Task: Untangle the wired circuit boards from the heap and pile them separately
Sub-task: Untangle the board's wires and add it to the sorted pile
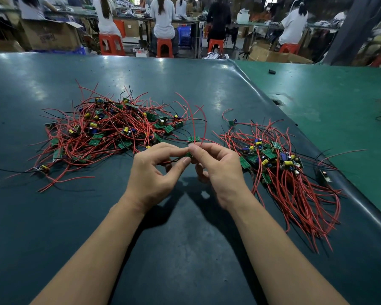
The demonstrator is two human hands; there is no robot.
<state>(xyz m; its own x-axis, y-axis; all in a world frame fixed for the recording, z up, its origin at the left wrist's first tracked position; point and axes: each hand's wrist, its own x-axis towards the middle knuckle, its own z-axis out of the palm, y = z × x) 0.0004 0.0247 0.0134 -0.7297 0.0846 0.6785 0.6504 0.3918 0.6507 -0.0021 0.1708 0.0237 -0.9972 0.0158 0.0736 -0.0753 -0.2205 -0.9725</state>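
Nearest the camera, two bare forearms reach out over the dark bench (185,249). The left hand (154,175) and the right hand (216,170) meet at the middle, both with fingers curled in a pinch around one small green circuit board (188,154) held just above the surface; a thin black lead runs from it under the left fingers (186,160), and red wires (193,119) arc upward from a second board (193,139) just behind the fingertips. Whether those wires belong to the held board cannot be told. To the right lies the sorted pile (282,172), its boards bunched together and their red leads trailing mostly one way toward the person. Farther back on the left sits the tangled heap (110,130), wires crossing in all directions and clearly the larger of the two. By that measure the job looks less than half finished: one board is being freed, and many remain knotted. Beyond the bench, seated people work at other tables on red stools (111,46).
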